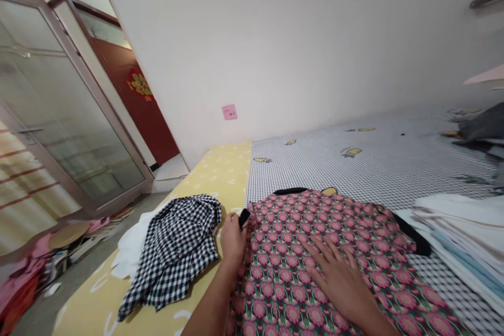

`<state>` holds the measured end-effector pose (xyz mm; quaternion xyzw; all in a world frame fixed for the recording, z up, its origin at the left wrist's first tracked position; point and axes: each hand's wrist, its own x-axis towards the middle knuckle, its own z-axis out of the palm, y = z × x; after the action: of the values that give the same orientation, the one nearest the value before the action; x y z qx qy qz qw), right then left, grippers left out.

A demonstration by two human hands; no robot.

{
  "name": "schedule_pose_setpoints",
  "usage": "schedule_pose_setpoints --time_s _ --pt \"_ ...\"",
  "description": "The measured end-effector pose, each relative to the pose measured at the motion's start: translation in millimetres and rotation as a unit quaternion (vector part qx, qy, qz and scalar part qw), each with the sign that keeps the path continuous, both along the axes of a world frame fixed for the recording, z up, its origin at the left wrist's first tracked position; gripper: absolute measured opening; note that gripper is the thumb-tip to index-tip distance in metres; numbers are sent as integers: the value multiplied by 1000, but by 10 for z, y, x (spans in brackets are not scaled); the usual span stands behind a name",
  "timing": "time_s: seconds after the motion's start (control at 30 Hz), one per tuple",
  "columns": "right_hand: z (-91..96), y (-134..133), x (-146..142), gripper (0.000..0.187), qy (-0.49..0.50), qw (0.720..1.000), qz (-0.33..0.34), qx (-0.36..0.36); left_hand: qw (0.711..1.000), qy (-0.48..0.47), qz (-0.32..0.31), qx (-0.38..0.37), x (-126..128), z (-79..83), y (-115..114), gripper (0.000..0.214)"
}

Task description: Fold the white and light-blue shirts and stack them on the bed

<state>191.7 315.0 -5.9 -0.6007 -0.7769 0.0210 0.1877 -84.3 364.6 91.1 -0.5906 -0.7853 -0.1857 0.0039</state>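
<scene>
A pink flower-patterned short-sleeved top (291, 252) with black trim lies spread on the bed in front of me. My left hand (235, 236) is closed on the black cuff of its left-side sleeve, with the sleeve bunched beside the body of the garment. Flat on the middle of the fabric rests my right hand (340, 275), fingers spread. The sleeve on the right lies stretched out, its black cuff showing. The bottom of the top runs out of view.
A black-and-white checked garment (177, 247) lies over a white cloth (132, 244) on the yellow bedding (220, 173). Folded clothes (468, 236) are stacked at right, dark clothes (484, 126) behind. A wall stands beyond the bed; a glass door (82, 100) is at left.
</scene>
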Motion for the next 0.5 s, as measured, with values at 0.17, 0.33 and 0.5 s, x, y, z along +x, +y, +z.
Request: schedule_pose_setpoints --time_s 0.17,0.33,0.5 --pt "1 -15 8 57 -6 1000 -1 10 992 36 113 33 -441 298 -193 34" --pt "-14 -18 8 57 -13 1000 -1 13 977 111 158 92 -613 481 -311 44" --pt "-2 -14 16 58 -27 1000 -5 4 967 187 -127 118 -45 274 -356 54"
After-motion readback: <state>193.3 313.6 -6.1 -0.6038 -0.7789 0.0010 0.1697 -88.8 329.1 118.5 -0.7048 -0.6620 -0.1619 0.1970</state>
